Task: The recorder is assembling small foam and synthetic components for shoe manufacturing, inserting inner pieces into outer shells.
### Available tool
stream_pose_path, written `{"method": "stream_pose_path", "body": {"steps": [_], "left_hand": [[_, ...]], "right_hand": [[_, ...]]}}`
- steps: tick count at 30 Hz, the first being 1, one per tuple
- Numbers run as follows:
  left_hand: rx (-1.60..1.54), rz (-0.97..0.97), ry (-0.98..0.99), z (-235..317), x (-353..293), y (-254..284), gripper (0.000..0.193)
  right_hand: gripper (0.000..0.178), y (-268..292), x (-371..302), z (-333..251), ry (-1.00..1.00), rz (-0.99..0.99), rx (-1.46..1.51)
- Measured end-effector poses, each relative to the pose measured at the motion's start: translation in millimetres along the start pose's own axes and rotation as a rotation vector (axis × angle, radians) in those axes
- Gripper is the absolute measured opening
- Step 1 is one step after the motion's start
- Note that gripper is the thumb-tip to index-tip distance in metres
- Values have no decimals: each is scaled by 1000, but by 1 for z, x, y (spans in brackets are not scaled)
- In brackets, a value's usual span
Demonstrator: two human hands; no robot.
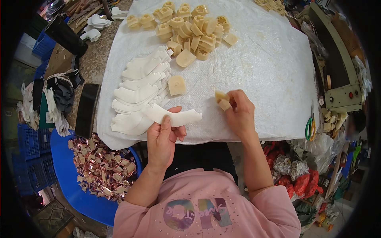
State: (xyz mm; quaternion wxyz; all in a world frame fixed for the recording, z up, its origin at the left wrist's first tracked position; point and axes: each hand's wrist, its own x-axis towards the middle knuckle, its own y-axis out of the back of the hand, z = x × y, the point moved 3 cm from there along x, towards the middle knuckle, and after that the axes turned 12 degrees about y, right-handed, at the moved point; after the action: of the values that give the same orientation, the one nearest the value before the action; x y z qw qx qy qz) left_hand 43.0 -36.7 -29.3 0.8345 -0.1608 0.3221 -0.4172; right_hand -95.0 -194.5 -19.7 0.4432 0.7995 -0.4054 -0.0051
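My left hand [164, 137] pinches a white curved strip [184, 118] between thumb and fingers, over the table's near edge. Its notched end points right. Beneath it fans a stack of similar white strips [137, 95]. Between thumb and fingers of my right hand [240, 112] is a small tan moulded piece [222, 100], its far end poking out to the left; the fingers hide the rest. A single tan piece [177, 85] lies flat beside the white stack. Farther back, several hollow tan pieces [184, 29] form a heap.
A white woven sheet [274, 75] covers the table. Green-and-orange scissors [309, 126] lie at its right edge. A black phone [87, 111] rests on the left. Below it, a blue basin [65, 174] holds shiny pinkish pieces. A grey-green metal machine [345, 97] stands at right.
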Motion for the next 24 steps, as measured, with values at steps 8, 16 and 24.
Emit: {"method": "stream_pose_path", "body": {"steps": [8, 16, 24], "left_hand": [[108, -47, -61, -6, -7, -18, 37], [-5, -200, -47, 6, -23, -37, 37], [114, -189, -74, -2, -26, -30, 41]], "right_hand": [[32, 12, -16, -72, 443, 182, 608], [47, -5, -23, -73, 657, 393, 436], [49, -8, -25, -69, 657, 391, 418]]}}
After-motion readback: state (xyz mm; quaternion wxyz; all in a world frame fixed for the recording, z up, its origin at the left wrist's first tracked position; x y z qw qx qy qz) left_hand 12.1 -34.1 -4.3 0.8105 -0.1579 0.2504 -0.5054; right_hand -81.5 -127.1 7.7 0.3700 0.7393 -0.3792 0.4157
